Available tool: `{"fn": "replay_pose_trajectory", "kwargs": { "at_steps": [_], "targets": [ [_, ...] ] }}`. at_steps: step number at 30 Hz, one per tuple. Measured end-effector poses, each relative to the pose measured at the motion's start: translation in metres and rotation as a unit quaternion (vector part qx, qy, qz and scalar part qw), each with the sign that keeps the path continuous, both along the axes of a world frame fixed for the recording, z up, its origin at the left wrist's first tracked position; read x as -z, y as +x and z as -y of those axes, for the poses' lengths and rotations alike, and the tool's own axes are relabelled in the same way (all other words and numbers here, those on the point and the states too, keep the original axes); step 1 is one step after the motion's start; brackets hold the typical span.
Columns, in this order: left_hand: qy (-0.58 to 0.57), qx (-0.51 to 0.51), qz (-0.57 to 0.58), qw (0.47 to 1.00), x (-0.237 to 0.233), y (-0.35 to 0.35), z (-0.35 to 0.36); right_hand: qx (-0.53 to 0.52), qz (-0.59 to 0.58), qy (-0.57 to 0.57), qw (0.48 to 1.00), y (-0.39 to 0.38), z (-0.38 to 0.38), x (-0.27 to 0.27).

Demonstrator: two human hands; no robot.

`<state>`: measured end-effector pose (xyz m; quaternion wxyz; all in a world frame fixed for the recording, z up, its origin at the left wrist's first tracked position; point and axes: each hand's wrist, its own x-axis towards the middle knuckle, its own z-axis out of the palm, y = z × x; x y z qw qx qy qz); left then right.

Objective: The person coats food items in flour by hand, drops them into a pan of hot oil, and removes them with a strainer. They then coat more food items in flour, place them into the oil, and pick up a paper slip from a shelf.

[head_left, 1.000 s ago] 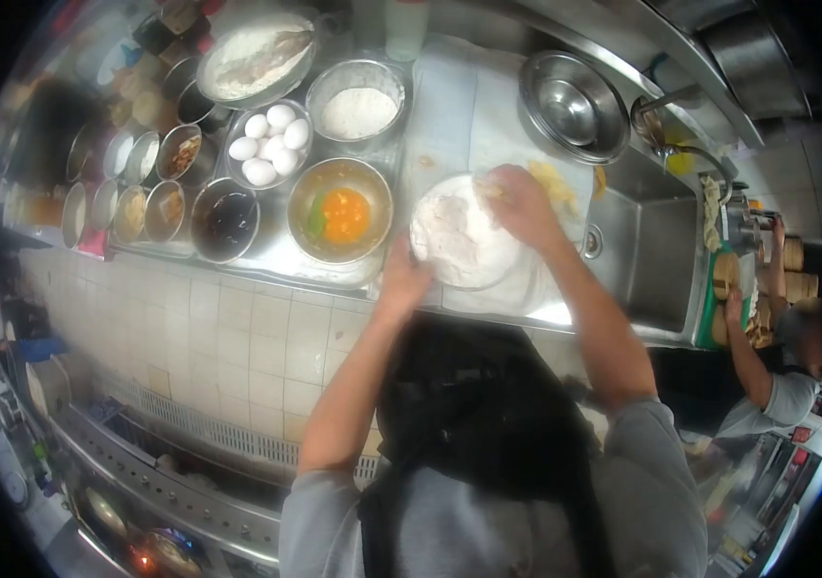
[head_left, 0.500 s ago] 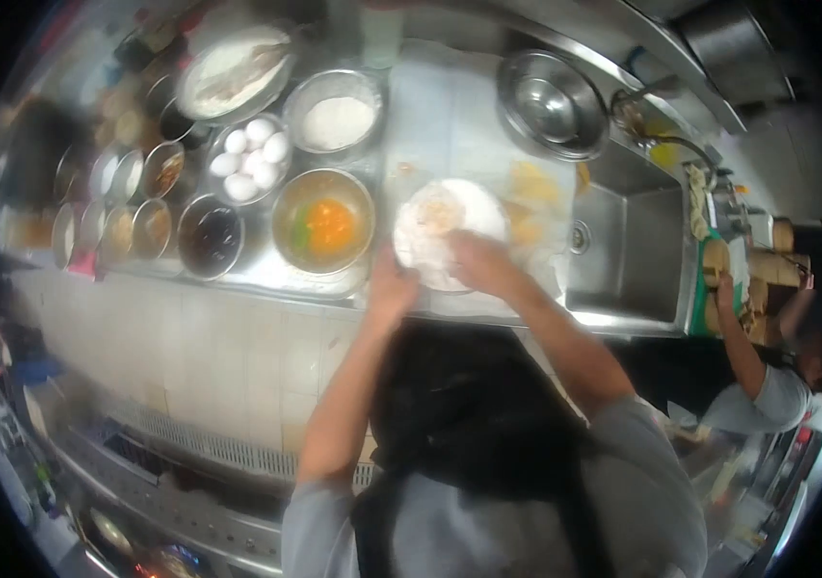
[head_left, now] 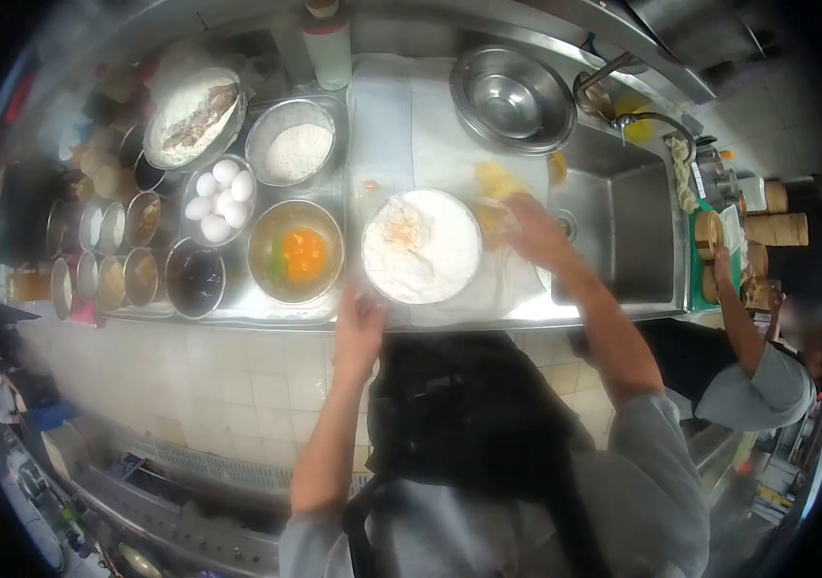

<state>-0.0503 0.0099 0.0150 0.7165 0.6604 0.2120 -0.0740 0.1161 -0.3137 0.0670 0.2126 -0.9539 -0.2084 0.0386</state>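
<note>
A round bowl of white flour [head_left: 445, 246] stands on the worktop in front of me, with a light brown clump [head_left: 399, 229] on its left part. My left hand [head_left: 360, 323] is just below the bowl's lower left side, fingers parted and nothing visible in them. On the right, my right hand [head_left: 538, 236] reaches over the pale sheet beside some flat yellow pieces [head_left: 500, 179]. Blur hides whether its fingers hold any of them. Left of the flour, a metal bowl [head_left: 268, 270] contains orange yolks [head_left: 303, 254] with a bit of green.
White eggs [head_left: 216, 228] fill a bowl at left, near a bowl of pale powder [head_left: 299, 152]. Several small containers stand farther left. Stacked metal bowls [head_left: 507, 96] sit behind the sink [head_left: 623, 231]. Another person's hand [head_left: 722, 265] touches a round wooden container at far right.
My right hand has left the flour bowl and moved right to the yellow pieces. My left hand has come off the bowl's side and dropped slightly. The camera view has shifted.
</note>
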Motion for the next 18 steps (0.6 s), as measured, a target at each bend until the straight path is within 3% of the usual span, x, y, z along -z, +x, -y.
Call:
{"fn": "replay_pose_trajectory", "kwargs": {
  "at_steps": [6, 9, 11, 12, 14, 18],
  "targets": [
    [0.072, 0.025, 0.03, 0.997, -0.055, 0.005, 0.015, 0.017, -0.061, -0.022, 0.998, 0.004, 0.006, 0.019],
    [0.086, 0.02, 0.054, 0.995, -0.07, 0.014, 0.019, 0.011, -0.044, 0.037, 0.998, 0.008, 0.018, 0.014],
    [0.088, 0.03, 0.063, 0.994, -0.073, 0.02, 0.021, 0.103, -0.128, 0.175, 0.971, 0.004, 0.023, -0.002],
    [0.088, 0.039, 0.072, 0.993, -0.074, 0.023, 0.024, 0.106, -0.127, 0.178, 0.97, 0.004, 0.028, -0.003],
    [0.1, 0.053, 0.074, 0.991, -0.083, 0.028, 0.03, 0.094, -0.187, 0.29, 0.934, 0.003, 0.038, -0.003],
    [0.13, 0.061, 0.103, 0.984, -0.084, 0.035, 0.046, 0.062, -0.147, 0.226, 0.961, -0.004, 0.045, -0.002]
  ]
}}
